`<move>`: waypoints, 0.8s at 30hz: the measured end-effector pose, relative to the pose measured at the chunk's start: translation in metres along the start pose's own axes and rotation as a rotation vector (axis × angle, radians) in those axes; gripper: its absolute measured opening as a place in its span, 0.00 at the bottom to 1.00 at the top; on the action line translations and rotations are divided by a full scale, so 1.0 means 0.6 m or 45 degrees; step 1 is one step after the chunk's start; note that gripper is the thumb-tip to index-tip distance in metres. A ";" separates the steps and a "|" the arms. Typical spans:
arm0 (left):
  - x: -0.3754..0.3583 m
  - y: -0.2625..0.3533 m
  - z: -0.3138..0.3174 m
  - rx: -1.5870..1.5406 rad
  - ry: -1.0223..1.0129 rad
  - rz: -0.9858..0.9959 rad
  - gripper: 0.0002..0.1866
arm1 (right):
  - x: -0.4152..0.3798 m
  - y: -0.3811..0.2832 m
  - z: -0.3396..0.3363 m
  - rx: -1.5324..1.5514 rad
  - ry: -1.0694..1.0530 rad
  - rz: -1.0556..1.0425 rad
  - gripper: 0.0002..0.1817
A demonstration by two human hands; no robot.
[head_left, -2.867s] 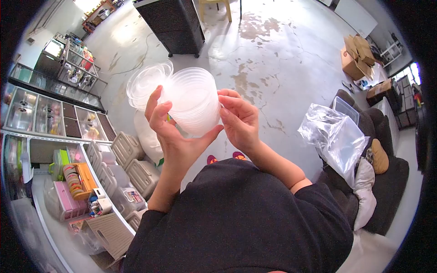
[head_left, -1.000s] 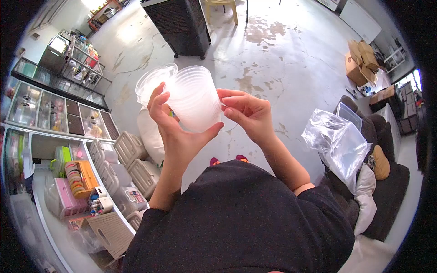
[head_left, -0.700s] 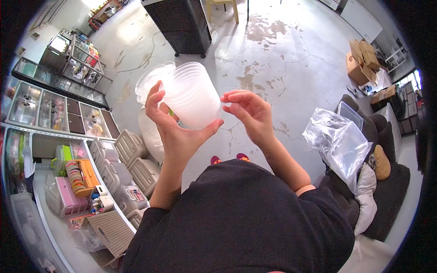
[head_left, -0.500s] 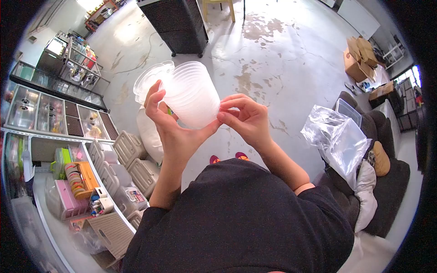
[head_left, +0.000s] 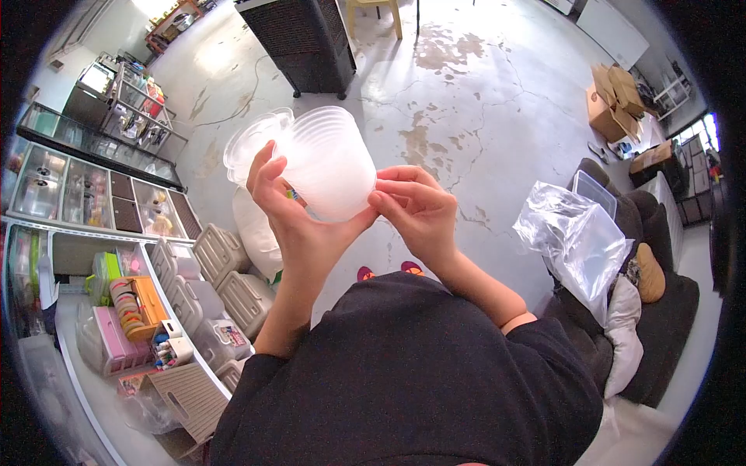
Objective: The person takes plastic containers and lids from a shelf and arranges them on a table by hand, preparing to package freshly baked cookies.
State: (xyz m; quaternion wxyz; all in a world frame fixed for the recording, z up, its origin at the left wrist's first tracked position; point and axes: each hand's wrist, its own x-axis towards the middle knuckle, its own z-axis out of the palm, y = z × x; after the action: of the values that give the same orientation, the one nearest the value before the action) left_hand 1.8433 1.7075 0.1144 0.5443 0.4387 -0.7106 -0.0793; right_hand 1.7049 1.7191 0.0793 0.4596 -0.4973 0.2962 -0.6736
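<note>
A nested stack of clear plastic tubs is tilted in front of my chest. My left hand wraps round its left side and underside, thumb along the bottom. With thumb and fingertips together, my right hand pinches at the lower right edge of the stack; any small thing between those fingertips is too fine to make out. Beyond my left fingers are round clear lids, beside the tubs; what supports them is hidden.
A white bag lies below my left hand. Grey storage bins and a shelf unit of boxes line the left. On the right, a dark sofa bears a clear plastic bag. A black air cooler stands ahead.
Both hands stay at nearly the same place on the tubs. The stack has tilted a little, and the lids have shifted slightly left and down.
</note>
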 end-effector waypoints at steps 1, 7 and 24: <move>-0.001 -0.001 0.002 0.050 0.040 0.055 0.55 | -0.001 -0.005 0.003 -0.034 0.033 0.031 0.07; -0.005 0.004 0.006 0.193 0.127 0.245 0.55 | -0.009 -0.001 0.016 0.106 0.150 0.096 0.07; -0.017 0.001 0.008 0.033 0.112 0.261 0.52 | -0.018 -0.003 0.002 0.257 0.109 0.197 0.05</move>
State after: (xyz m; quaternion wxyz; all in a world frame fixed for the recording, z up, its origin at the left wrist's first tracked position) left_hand 1.8390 1.7132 0.1056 0.5743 0.3739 -0.7283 0.0054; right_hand 1.7063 1.7298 0.0771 0.5447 -0.3951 0.2838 -0.6831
